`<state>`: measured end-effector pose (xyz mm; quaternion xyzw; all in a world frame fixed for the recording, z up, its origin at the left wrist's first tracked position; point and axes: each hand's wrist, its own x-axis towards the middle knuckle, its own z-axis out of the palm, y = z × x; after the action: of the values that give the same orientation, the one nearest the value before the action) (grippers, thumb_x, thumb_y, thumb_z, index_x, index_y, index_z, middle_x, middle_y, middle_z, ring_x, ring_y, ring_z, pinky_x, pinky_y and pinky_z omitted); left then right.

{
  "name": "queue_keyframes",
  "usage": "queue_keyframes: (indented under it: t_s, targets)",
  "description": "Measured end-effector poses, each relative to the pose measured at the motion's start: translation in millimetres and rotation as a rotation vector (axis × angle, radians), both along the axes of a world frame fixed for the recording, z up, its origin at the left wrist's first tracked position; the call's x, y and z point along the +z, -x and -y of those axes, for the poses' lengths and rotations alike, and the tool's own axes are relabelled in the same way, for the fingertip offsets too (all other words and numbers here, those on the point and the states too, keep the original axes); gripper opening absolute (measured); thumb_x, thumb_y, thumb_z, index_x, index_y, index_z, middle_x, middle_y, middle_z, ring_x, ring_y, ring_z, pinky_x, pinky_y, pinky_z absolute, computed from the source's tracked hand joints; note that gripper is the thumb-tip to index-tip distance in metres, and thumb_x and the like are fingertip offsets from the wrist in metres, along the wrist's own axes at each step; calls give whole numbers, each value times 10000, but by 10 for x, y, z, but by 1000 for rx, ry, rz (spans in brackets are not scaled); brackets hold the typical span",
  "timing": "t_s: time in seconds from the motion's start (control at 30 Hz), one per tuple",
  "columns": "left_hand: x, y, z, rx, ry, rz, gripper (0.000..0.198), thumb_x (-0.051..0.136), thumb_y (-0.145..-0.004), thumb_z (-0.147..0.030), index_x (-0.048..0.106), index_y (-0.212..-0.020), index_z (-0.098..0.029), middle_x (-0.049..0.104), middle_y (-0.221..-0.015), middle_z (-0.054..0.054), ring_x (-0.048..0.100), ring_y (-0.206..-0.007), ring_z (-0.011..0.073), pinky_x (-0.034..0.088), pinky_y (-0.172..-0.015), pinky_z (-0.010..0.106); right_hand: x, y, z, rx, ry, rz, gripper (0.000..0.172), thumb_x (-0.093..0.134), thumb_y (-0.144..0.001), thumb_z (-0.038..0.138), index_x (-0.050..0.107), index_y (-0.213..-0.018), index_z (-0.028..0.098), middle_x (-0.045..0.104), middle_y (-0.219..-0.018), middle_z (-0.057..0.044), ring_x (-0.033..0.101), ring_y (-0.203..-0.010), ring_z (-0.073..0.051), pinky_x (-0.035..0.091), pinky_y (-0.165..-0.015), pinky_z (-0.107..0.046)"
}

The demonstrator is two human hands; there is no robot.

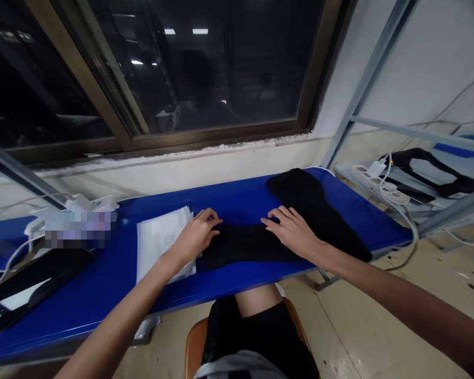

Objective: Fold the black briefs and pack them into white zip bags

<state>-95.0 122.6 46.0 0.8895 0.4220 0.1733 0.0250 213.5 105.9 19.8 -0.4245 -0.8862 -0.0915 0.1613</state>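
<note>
"Black cloth (253, 246) lies between your hands; how do they stand?"

"Your left hand (199, 229) is half curled at the cloth's left end, with a gap between its fingertips. Your right hand (290, 227) is loosely bent, palm down over the cloth's right part, its fingers slightly parted. Whether either pinches the fabric, you cannot tell from this view."

"And around them?"

"At your right, a bulkier black fabric bundle (319, 210) adjoins the cloth; whether the two are one piece is unclear. Just beside your left hand lies a stack of whitish sheets or sleeves (155, 239). All rest on the glossy blue tabletop (221, 285)."

"Farther out?"

"Chargers and a white power strip (106, 203) stand at the table's far left. Beyond the table is a dark window (256, 68); below it, your brown stool (194, 342)."
</note>
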Motion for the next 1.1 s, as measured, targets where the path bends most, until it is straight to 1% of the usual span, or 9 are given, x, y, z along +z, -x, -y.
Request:
queue_keyframes:
  t_s: [0.1, 0.23, 0.3, 0.43, 0.63, 0.77, 0.9, 1.0, 1.1]
  targets:
    - [-14, -53, 440, -88, -143, -38, 291, 517, -1023, -239, 694, -1241, -164, 682, -1176, 132, 660, -1084, 257, 575, -922, 421, -20, 79, 270, 150, -102, -10, 402, 429, -1022, 100, 649, -1356, 136, 680, -1292, -182, 593, -1250, -301, 487, -1044, -479]
    - [-126, 37, 722, -184, -175, -288, 415, 503, -988, -123, 600, -1390, -149, 645, -1377, 151, 576, -1324, 312, 547, -1032, 452, -158, 13, 359, 283, 125, 1, 604, 494, -1043, 473, 436, -1553, 157, 482, -1564, -153, 354, -1506, -325, 358, -1204, -548]
    - [-180, 123, 668, -191, -145, -372, 534, 438, -939, -4, 549, -1446, -132, 593, -1458, 163, 550, -1373, 284, 513, -1088, 430, -216, -91, 281, 269, 247, 28, 753, 488, -1012, 593, 272, -1630, 219, 309, -1666, -126, 202, -1562, -359, 265, -1229, -631]
    - [-93, 226, 478, -203, 11, -385, 609, 391, -891, 39, 570, -1439, -156, 553, -1510, 118, 522, -1406, 203, 450, -1158, 349, -177, -259, 102, 271, 427, 40, 697, 453, -1029, 590, 205, -1634, 351, 165, -1712, -40, 121, -1579, -340, 205, -1254, -626]
    - [193, 5, 186, -167, 71, -148, 422, 410, -1021, -190, 652, -1366, -179, 636, -1428, 84, 530, -1398, 253, 461, -1153, 435, -75, -113, 20, 204, 401, -27, 627, 334, -1071, 557, 211, -1639, 320, 97, -1717, -31, 89, -1585, -329, 161, -1278, -586]
    - [-34, -169, -172, -227, 219, -273, 667, 451, -1032, -536, 400, -1568, -144, 326, -1648, 152, 203, -1567, 316, 253, -1252, 518, -187, 18, -42, 184, 401, 2, 721, 361, -1047, 609, 162, -1652, 271, 14, -1720, -84, -18, -1585, -356, 80, -1270, -616]
    - [-232, -142, -300, -201, 410, -338, 855, 327, -1016, -668, 73, -1652, -156, 0, -1709, 136, -64, -1582, 313, 89, -1275, 529, -255, -14, -78, 144, 477, 3, 766, 396, -1013, 665, 133, -1650, 330, -65, -1722, -49, -88, -1575, -379, 42, -1263, -616]
    - [-171, -71, -280, -228, 450, -327, 997, 423, -948, -744, 4, -1652, -174, -44, -1710, 132, -79, -1582, 334, 82, -1269, 529, -173, -81, -99, 164, 557, -2, 852, 451, -969, 712, 96, -1650, 343, -68, -1725, -30, -71, -1576, -388, 48, -1264, -602]
    - [-42, -53, -356, -260, 460, -267, 893, 476, -947, -711, 225, -1637, -203, 171, -1705, 135, 109, -1584, 343, 204, -1240, 506, 5, -167, -205, 139, 633, -12, 808, 409, -1006, 660, 100, -1658, 296, 160, -1717, -88, 171, -1569, -369, 217, -1237, -568]
